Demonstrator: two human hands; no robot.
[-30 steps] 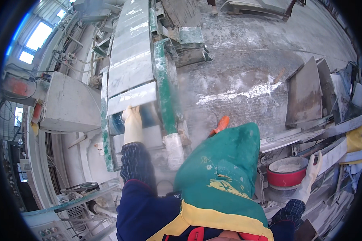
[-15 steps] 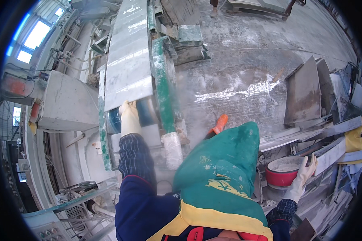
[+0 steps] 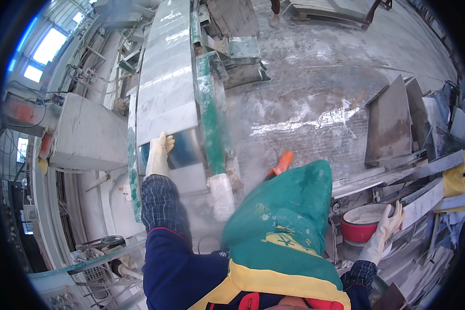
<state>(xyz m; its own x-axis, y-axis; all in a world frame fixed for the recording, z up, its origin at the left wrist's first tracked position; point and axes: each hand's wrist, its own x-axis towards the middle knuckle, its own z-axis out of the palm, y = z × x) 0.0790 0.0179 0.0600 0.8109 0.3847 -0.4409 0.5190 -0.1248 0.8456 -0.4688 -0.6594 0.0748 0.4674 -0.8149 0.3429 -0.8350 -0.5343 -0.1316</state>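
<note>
My left hand (image 3: 160, 154), in a cream rubber glove, is at the near edge of a polished white stone slab (image 3: 168, 114). Its fingers are bunched against that edge, and their undersides are hidden. The slab lies in a row of similar pale slabs on a long conveyor. Just below the edge shows a blue band (image 3: 185, 150), with a pale flat surface nearer me. My right hand (image 3: 390, 227), gloved the same way, is open with fingers apart beside a red bucket (image 3: 357, 232) with a whitish inside.
A green rail (image 3: 210, 111) edges the conveyor's right side, with a white-wrapped end (image 3: 221, 196). A large grey block (image 3: 88, 133) stands on the left. Stone offcuts (image 3: 423, 209) and leaning slabs (image 3: 388, 121) fill the right. My orange boot (image 3: 281, 163) shows beyond my green apron (image 3: 284, 206).
My left hand has shifted slightly left and toward me, staying at the slab's edge. My right hand remains by the bucket, its fingers moved a little.
</note>
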